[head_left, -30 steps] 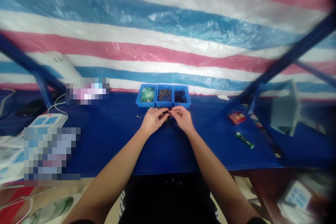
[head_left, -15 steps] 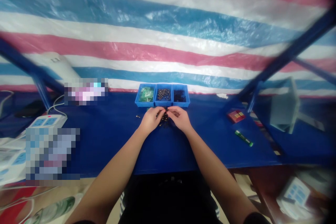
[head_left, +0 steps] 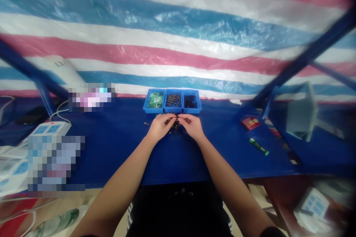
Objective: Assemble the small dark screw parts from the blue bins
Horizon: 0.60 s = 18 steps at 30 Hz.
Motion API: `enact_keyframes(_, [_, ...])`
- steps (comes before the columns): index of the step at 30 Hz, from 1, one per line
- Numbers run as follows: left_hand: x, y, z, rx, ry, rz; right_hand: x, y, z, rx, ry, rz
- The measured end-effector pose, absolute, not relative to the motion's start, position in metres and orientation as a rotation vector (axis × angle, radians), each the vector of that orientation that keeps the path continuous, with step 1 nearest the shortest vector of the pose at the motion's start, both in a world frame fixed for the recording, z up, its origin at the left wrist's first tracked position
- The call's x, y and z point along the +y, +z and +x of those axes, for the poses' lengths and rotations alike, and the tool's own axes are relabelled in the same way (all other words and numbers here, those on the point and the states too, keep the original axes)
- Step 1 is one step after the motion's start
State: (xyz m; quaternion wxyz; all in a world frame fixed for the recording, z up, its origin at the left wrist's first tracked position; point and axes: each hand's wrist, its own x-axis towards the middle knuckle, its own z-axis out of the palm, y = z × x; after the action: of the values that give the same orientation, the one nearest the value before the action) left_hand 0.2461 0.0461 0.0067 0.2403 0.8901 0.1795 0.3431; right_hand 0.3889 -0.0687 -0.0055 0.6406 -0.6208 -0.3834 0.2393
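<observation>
My left hand [head_left: 160, 127] and my right hand [head_left: 191, 126] meet over the blue table [head_left: 116, 144], just in front of three small blue bins. Both hands are closed in a pinch, fingertips almost touching, around small dark parts [head_left: 174, 123] too tiny to name. More dark bits lie on the table under the fingers. The left bin [head_left: 154, 101] holds green pieces, the middle bin [head_left: 174, 100] small dark metal parts, the right bin [head_left: 191, 102] black parts. A single small screw [head_left: 146, 123] lies left of my left hand.
A white power strip [head_left: 48, 129] with cables sits at the far left. A red box [head_left: 250, 123] and a green marker [head_left: 258, 146] lie to the right. Blue frame bars rise at both sides, and a striped tarp hangs behind.
My hands have shifted slightly and drawn closer together, fingertips now nearly meeting over the small parts. Nothing else on the table has moved.
</observation>
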Motion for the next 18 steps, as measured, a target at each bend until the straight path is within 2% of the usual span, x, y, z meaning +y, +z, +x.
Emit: enact_keyframes(18, [0.0466, 0.0076, 0.2449, 0.533, 0.854, 2.435, -0.0664, -0.0066, 0.3859, -0.854, 0.533, -1.396])
